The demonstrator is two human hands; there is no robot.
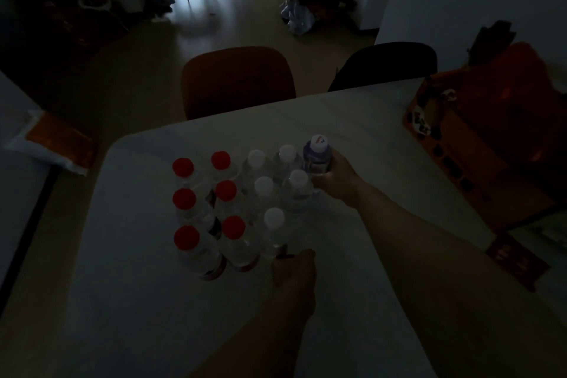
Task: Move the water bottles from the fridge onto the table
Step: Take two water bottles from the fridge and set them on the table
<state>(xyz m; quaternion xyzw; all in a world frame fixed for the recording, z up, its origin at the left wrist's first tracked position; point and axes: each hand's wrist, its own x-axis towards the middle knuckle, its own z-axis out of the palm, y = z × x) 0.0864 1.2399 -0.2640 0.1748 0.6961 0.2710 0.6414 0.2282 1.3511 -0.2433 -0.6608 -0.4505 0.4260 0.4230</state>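
progress: eleven bottles [245,202] stood on table [352,132] | right hand [334,178]: purple bottle [317,156] gripped, 2 o'clock of cluster | left hand [293,270]: curled at near bottle's base, grip unclear | fridge unseen

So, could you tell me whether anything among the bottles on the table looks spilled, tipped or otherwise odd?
Nothing stands out: the red-capped bottles and white-capped bottles stand upright in rows, with no visible spill on the dim table.

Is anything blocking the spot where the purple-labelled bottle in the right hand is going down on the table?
Nothing visible does. The right hand grips the purple-labelled bottle at the right end of the white-capped bottles; the white table beyond it is bare.
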